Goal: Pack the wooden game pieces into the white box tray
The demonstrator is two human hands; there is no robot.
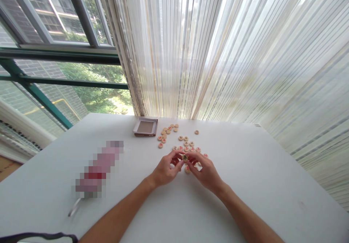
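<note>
Several round wooden chess pieces (186, 143) with red or dark characters lie scattered on the white table (261, 170). My left hand (165, 169) and my right hand (206, 171) meet over the nearest pieces. Both pinch one upright piece with a dark character (185, 158) between their fingertips. Another piece (187, 169) lies on the table just under the fingers. A small cluster of pieces (167, 131) sits farther back beside a box.
A shallow open cardboard box (145, 127) rests at the table's far edge. A blurred reddish object (98, 170) with a metal end lies at the left. Striped sheer curtains (231, 54) hang behind, and a window (54, 35) is at the left.
</note>
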